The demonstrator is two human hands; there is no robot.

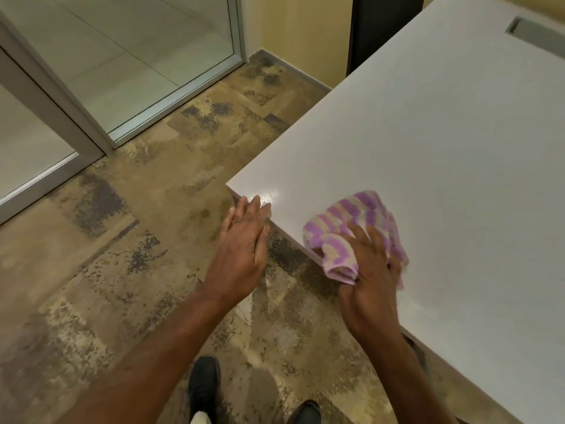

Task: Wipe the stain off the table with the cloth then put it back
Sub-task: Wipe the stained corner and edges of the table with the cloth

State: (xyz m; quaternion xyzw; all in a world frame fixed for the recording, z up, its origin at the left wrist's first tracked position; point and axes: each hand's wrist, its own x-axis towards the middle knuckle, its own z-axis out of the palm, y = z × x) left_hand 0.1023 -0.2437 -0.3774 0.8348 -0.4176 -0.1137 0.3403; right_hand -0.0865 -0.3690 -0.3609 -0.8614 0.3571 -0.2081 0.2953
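Note:
A purple and cream striped cloth (351,218) lies bunched on the white table (428,142), near its front left corner and partly hanging over the near edge. My right hand (373,276) presses down on the cloth with fingers spread across it. My left hand (244,243) is flat and empty, fingertips touching the table's corner from the left side. A faint glossy patch (272,194) shines on the tabletop by the corner. I cannot make out a distinct stain.
A rectangular cable slot (532,30) is cut into the tabletop at the far right. Mottled brown carpet (137,240) covers the floor to the left. Glass panels in metal frames (122,71) stand at the back left. My dark shoes (203,387) show below.

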